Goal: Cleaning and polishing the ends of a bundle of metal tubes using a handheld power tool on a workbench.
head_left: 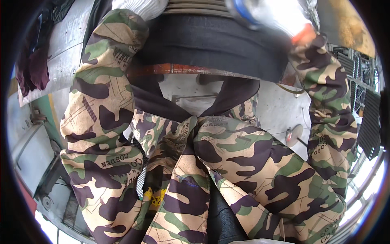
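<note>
My left hand (142, 7), in a white knitted glove, rests at the top edge by the black cloth; its fingers are cut off there. My right hand (282, 18), in a white glove with an orange cuff, is smeared by motion at the upper right. Beside its far left side shows a blurred blue curved edge (243, 12); I cannot tell whether the hand holds it. Between my hands, black cloth (211, 42) drapes over a reddish-brown edge (174, 69). Beyond it lie olive-brown ribbed folds or layers (197, 7), cut off by the frame.
A grey metal surface (67, 40) stands at the left, with dark maroon cloth (35, 69) hanging over it. A tan board (349, 26) is at the upper right, near dark metal racks (367, 122). A round disc (294, 135) stands low over the pale floor (280, 105).
</note>
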The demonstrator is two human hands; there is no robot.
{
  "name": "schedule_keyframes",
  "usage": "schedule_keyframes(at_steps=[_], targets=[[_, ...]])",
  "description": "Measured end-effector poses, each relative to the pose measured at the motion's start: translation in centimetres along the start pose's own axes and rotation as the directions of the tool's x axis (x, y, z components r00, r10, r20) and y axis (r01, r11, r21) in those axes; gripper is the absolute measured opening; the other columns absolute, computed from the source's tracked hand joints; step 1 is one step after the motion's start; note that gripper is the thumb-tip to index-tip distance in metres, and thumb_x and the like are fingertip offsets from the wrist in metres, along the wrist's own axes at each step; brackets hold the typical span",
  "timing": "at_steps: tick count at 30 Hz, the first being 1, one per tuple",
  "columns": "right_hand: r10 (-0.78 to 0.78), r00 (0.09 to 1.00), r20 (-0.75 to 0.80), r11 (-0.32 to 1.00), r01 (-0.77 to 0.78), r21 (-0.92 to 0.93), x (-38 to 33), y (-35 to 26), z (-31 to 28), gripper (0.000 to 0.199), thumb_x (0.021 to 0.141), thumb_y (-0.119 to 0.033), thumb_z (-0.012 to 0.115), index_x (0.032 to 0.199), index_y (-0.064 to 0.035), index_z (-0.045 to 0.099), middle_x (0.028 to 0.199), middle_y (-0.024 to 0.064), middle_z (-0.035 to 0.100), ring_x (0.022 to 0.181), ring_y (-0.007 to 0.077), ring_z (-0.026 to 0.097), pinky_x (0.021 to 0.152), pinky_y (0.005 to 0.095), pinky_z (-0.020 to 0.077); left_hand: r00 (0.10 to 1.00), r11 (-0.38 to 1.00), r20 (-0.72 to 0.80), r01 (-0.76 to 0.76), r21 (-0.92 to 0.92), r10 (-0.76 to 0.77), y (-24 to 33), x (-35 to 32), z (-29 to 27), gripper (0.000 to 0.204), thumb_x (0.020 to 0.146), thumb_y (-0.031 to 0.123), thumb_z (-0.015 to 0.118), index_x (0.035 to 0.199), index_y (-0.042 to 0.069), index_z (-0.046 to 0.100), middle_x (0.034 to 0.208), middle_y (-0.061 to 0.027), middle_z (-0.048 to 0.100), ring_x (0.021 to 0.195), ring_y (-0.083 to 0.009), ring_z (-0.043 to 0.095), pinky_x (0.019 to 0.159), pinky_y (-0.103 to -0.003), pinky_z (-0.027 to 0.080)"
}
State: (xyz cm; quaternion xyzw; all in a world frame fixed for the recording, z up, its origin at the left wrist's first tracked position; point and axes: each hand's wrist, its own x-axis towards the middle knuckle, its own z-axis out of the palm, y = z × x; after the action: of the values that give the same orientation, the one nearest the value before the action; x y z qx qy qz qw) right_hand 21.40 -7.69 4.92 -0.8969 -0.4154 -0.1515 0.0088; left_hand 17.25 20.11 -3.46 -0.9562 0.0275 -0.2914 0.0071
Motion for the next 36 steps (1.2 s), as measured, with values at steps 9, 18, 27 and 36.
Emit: schedule_keyframes(at_steps=[9,18,27,36], targets=[[-0.145,0.981,-0.130,0.977,0.163,0.138,6.1,-7.0,1.5,0.020,0.086,-0.019,0.061,0.093,-0.0031,0.070,0.090,0.0235,0.069,0.084,0.0421,0.068,0.076,0.0495,0.0566,0.997,0.999,0.067,-0.029,0.028,0.027,-1.1,-0.2,0.3,0.046,0.102,0.031,0.053,0.132,-0.003,0.062,0.133,-0.0234,0.062,0.127,-0.0421,0.055,0.112,-0.053,0.039],[0.012,0.998,0.056,1.000,-0.012,-0.013,-0.8,0.6,-0.6,0.017,0.088,-0.024,0.066,0.092,-0.0072,0.066,0.091,0.0184,0.063,0.087,0.0387,0.066,0.077,0.0495,0.0545,0.999,1.000,0.052,0.007,-0.014,-0.007,0.2,-0.5,-0.9,0.047,0.101,0.032,0.054,0.132,-0.002,0.061,0.133,-0.0237,0.062,0.128,-0.0421,0.055,0.112,-0.054,0.039],[-0.154,0.986,-0.059,0.987,0.157,0.040,6.1,-5.7,1.8,0.021,0.088,-0.023,0.060,0.094,-0.0038,0.067,0.089,0.0221,0.067,0.083,0.0409,0.068,0.075,0.0517,0.0557,0.998,0.999,0.066,-0.017,-0.045,0.020,-0.4,-1.3,-0.7,0.047,0.100,0.031,0.054,0.131,-0.004,0.061,0.132,-0.0255,0.062,0.126,-0.0447,0.055,0.112,-0.055,0.038],[-0.025,0.999,0.020,0.998,0.026,-0.062,-1.1,1.4,-0.6,0.017,0.086,-0.023,0.066,0.093,-0.0069,0.065,0.089,0.0179,0.063,0.083,0.0394,0.066,0.074,0.0477,0.0545,0.999,0.998,-0.011,-0.041,-0.046,0.040,0.2,-1.6,-1.0,0.044,0.099,0.030,0.057,0.126,-0.004,0.064,0.128,-0.0241,0.064,0.122,-0.0439,0.057,0.110,-0.055,0.040]])
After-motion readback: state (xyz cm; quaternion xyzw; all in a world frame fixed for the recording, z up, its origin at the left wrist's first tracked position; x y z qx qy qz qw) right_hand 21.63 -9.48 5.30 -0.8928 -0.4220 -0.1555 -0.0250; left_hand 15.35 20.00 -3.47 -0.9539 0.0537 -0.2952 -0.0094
